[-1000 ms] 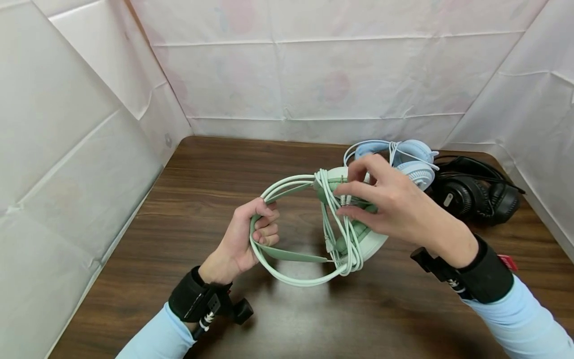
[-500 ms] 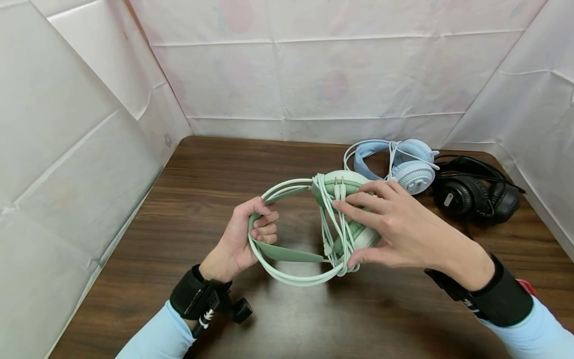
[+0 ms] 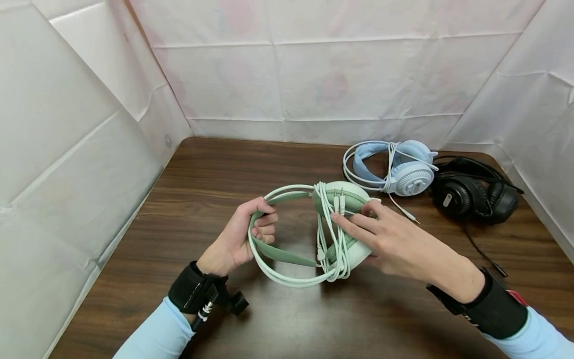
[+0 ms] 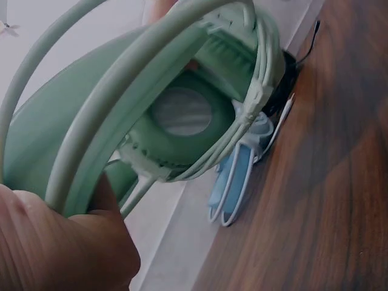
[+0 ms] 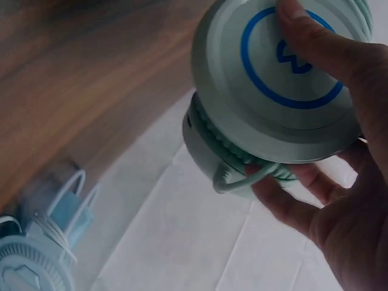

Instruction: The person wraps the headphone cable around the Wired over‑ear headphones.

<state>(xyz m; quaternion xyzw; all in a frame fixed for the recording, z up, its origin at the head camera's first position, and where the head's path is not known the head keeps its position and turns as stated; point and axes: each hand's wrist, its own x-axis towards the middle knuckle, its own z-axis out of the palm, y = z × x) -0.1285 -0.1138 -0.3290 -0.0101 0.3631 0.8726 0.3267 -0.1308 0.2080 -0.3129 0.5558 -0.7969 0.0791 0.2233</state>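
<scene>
Pale green headphones are held up over the table, their cable (image 3: 342, 254) wound several times across the ear-cup end. My left hand (image 3: 239, 234) grips the headband (image 3: 287, 256) at its top, fingers curled round the band. At the other end, my right hand (image 3: 399, 244) holds the ear cups. In the right wrist view, its thumb presses the outer face of one ear cup (image 5: 227, 109), marked with a blue ring, while its fingers reach the gap between the cups. Two plugs (image 3: 339, 205) stand side by side in the wound cable, near my right index finger.
Light blue headphones (image 3: 412, 179) with their own wound cable lie at the back right, a plug (image 3: 410, 216) trailing forward. Black headphones (image 3: 462, 197) lie beside them, their cable end (image 3: 498, 269) towards the front. White sheeting (image 3: 314, 80) surrounds the wooden table (image 3: 188, 199).
My right hand has come down from above the plugs to hold the ear cups. The ear-cup end sits slightly lower and farther left. My left hand keeps its grip on the headband.
</scene>
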